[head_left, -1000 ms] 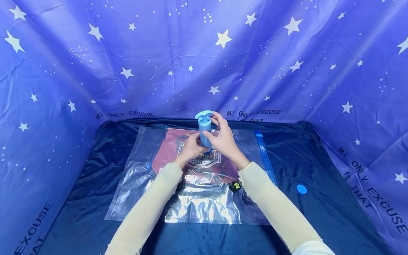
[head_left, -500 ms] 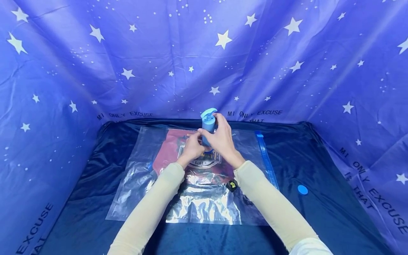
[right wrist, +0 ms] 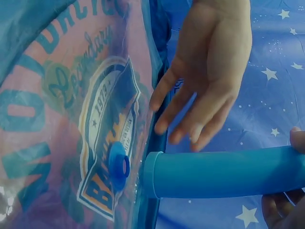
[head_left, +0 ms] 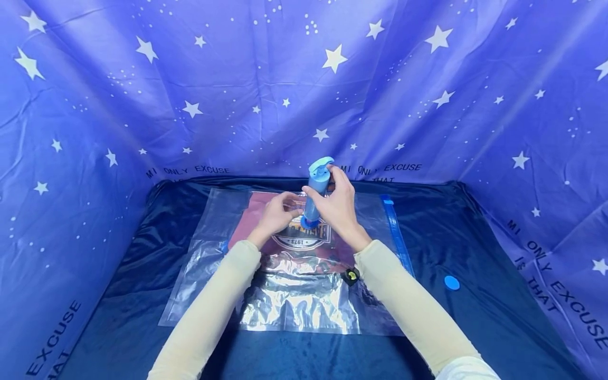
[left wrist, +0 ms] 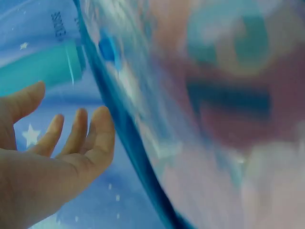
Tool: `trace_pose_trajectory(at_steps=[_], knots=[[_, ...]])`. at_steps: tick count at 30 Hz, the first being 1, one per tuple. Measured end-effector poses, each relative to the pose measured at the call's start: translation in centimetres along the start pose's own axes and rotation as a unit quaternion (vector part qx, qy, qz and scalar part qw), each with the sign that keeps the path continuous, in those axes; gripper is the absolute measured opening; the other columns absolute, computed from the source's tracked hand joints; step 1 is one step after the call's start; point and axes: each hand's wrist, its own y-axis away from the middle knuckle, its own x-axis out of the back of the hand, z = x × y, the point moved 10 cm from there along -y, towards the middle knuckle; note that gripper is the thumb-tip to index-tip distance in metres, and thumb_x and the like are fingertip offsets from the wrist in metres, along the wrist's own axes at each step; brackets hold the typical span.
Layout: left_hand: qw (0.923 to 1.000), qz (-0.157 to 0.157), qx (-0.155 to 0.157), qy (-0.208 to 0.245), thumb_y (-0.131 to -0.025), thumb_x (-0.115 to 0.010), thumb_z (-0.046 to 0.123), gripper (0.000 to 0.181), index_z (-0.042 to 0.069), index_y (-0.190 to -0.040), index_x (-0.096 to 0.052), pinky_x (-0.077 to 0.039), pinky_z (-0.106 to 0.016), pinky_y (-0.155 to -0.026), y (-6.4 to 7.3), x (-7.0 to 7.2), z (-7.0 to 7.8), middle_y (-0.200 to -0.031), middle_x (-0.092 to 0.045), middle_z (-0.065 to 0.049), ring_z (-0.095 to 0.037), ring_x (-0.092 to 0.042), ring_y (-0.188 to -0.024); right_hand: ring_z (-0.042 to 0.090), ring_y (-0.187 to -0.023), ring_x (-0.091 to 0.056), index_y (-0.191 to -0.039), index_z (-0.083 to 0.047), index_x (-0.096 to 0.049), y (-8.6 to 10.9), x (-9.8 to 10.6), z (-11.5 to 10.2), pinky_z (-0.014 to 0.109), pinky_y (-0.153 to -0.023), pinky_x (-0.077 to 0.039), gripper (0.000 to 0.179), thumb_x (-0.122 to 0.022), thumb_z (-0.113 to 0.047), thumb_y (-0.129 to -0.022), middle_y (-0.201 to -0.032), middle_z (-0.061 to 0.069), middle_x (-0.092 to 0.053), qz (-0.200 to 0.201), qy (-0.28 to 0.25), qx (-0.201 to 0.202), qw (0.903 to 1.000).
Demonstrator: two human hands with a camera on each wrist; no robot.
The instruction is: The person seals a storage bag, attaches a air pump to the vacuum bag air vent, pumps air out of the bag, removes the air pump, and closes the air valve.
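My right hand (head_left: 338,203) grips a blue hand pump (head_left: 319,182), its fingers curled round the barrel near the handle. In the right wrist view the pump's lower end stands just off a blue valve (right wrist: 119,166), with a small gap between. The valve sits on a clear plastic storage bag (head_left: 199,274) lying flat on the cloth. Inside the bag is a folded reddish-pink garment (head_left: 249,224) with a printed badge. My left hand (head_left: 276,215) is beside the pump, fingers relaxed and apart, holding nothing.
A round blue cap (head_left: 452,283) lies on the dark blue cloth (head_left: 475,237) right of the bag. A blue zip strip (head_left: 395,229) runs along the bag's right edge. Star-printed curtains (head_left: 266,79) enclose the back and sides.
My left hand has let go of the pump's lower end and moved left. The pump has risen slightly and moved right in my right hand, uncovering the valve.
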Motion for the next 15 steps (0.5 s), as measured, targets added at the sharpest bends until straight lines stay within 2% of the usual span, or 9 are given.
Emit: trace_pose_trajectory(at_steps=[7, 15], knots=[[0.9980, 0.010, 0.033, -0.054, -0.100, -0.074, 0.020, 0.042, -0.001, -0.135, -0.064, -0.050, -0.049, -0.105, 1.2, 5.4, -2.4, -0.127, -0.070, -0.021, -0.037, -0.067, -0.117, 0.025, -0.088, -0.060, -0.134, 0.001, -0.060, 0.1, 1.5, 0.6, 0.038, -0.076, -0.051, 0.062, -0.090, -0.027, -0.087, -0.105, 0.012, -0.063, 0.017, 0.002, -0.007, 0.9998], [0.9869, 0.049, 0.089, -0.125, -0.101, -0.070, 0.023, 0.041, -0.003, -0.131, -0.065, -0.044, -0.055, -0.109, 4.4, 13.0, -7.1, -0.129, -0.068, -0.027, -0.043, -0.062, -0.123, 0.026, -0.087, -0.060, -0.127, 0.000, -0.064, 0.6, 3.4, 1.2, 0.041, -0.074, -0.051, 0.054, -0.090, -0.025, -0.087, -0.105, 0.012, -0.064, 0.035, 0.012, -0.004, 0.9993]])
